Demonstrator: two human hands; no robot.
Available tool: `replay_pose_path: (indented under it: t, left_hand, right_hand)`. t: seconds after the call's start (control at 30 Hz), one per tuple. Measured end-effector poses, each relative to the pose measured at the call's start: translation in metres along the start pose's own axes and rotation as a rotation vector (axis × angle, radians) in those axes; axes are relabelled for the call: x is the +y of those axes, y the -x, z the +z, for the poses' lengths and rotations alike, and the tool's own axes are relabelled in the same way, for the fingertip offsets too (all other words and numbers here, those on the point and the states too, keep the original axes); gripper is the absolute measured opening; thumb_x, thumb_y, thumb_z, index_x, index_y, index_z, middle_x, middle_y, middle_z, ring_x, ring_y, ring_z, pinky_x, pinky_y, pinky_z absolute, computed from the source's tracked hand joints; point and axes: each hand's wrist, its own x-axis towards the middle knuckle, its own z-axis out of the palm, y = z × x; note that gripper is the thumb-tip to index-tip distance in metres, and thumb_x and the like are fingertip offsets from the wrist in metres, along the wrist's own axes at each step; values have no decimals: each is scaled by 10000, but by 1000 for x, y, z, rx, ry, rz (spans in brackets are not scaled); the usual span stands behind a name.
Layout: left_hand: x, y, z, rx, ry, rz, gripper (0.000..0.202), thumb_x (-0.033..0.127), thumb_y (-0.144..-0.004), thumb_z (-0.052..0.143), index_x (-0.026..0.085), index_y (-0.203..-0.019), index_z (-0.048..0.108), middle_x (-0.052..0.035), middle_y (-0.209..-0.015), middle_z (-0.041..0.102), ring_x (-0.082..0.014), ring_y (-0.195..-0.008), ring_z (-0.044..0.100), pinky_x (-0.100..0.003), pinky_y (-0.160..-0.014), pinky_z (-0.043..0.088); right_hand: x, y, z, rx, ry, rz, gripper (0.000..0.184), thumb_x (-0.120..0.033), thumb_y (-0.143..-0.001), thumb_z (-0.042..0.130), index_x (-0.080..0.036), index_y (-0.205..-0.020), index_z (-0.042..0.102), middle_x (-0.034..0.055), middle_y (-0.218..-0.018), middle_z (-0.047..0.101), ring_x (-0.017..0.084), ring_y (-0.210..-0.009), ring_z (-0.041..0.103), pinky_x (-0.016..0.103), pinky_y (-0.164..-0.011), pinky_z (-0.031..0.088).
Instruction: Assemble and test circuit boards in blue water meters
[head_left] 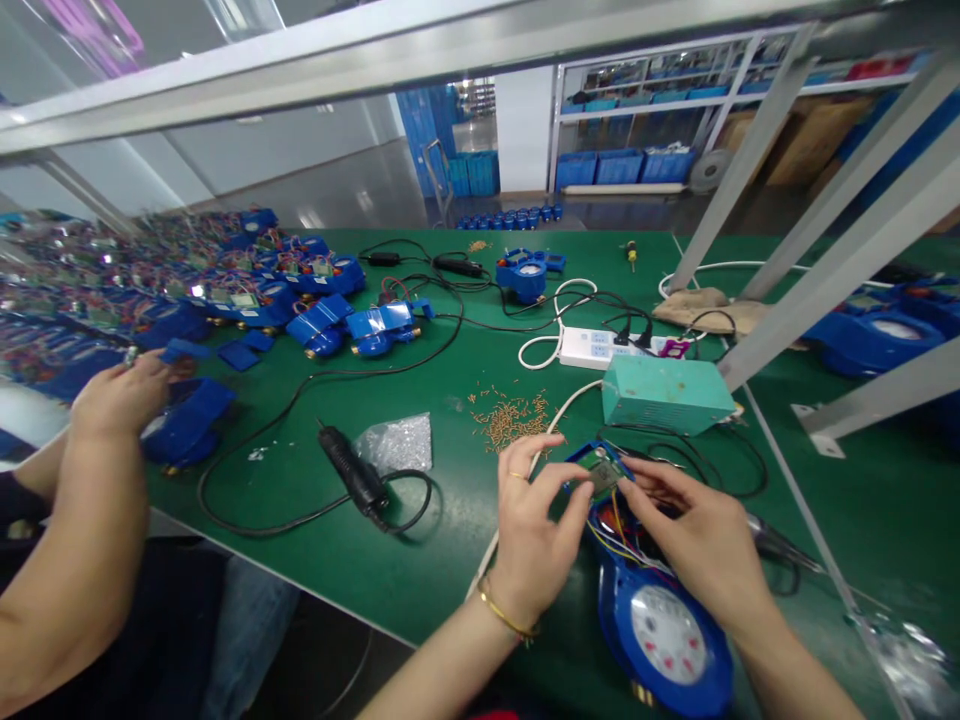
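Observation:
A blue water meter [611,630] with a round white dial [669,634] lies on the bench in front of me. At its upper end a small green circuit board [604,474] with a grey display sits in a blue cover [592,450]. My left hand [534,530] has thumb and index finger on the board's left edge. My right hand [694,535] grips the right side of the cover, its thumb at the board's lower corner. Red, yellow and white wires [619,540] run from the board into the meter's open housing. The right hand's other fingers are partly hidden.
Loose brass screws [514,420] lie beyond my left hand, near a black electric screwdriver [352,475] and a clear plastic bag [397,443]. A turquoise box [667,392] and white power strip [600,347] stand behind. At left, a co-worker's hand [124,395] handles another meter.

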Motion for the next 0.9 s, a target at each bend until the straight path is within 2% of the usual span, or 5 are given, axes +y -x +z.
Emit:
replay_pose_path:
  t: [0.17,0.37,0.5,0.7,0.9]
  left_hand:
    - [8,-14,14,-95,-175,84,141,172,-882,652,222,-993,724,-96,-1330,573,-277,-1294,447,-475,-1084,450]
    - [6,-7,23,-55,-308,145,151,190,-918,602,181,-1038,694,-113,-1383,578,-282,-1327,450,-509,-1095,454]
    - [6,-6,26,-30,-251,111,149,167,-913,605,178,-1043,676,-98,-1392,582,-269,-1338,448,-493,-1114,441]
    - [4,-8,29,-7,-148,68,67,155,-896,633,212,-924,656,-45,-1375,603,-244,-1334,450,-480,-1144,396]
    - [6,-11,27,-12,-82,3,93,162,-861,669,204,-877,588,-73,-1354,585,-252,-1319,455,-479,-1134,379]
  right_hand:
    - [-1,5,5,20,69,-86,379,-490,-802,633,-208,-1030,744,44,-855,747,238,-737,707,393,-743,570]
    - [-4,7,8,58,96,-152,327,-449,-824,626,-211,-1019,736,23,-823,742,209,-709,703,354,-720,576]
    - [-7,8,8,75,109,-164,326,-447,-823,623,-205,-1014,727,16,-802,737,200,-695,702,342,-710,581]
    - [-6,8,10,75,105,-142,341,-455,-810,613,-198,-1008,719,26,-814,737,202,-705,705,351,-725,590]
    - [-7,8,9,70,30,-46,374,-485,-783,628,-200,-1011,710,46,-848,739,223,-747,712,382,-761,591]
